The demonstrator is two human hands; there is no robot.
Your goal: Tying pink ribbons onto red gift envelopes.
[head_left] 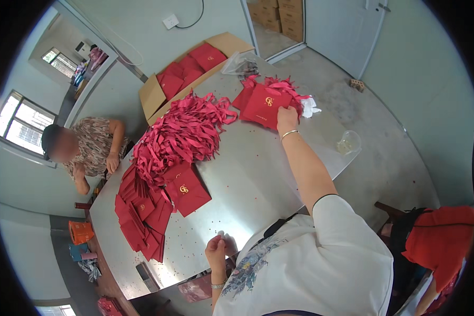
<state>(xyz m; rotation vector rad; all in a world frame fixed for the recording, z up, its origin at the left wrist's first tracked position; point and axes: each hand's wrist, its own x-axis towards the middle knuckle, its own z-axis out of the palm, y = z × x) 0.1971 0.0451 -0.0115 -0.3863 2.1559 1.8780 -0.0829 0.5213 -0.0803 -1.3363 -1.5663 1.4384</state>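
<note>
My right hand [286,119] reaches across the table, its fingers closed on the edge of a red paper gift bag [266,105] with a gold emblem. That bag lies on top of other red bags with ribbon handles at the far right. Near the table's front edge, my left hand [216,252] is held with its fingers curled together; whatever may be in them is hidden. A heap of red ribbon handles [181,131] covers the left middle of the table. Beside it rest a red bag [187,190] with a gold emblem and a spread stack of flat red bags [141,213].
Behind the metal table [242,174] an open carton [152,100] holds red bags. A clear plastic cup [347,142] and white tissue [310,107] sit at the right. A phone [147,277] lies front left. A person [97,147] sits across; another in red [440,242] is at right.
</note>
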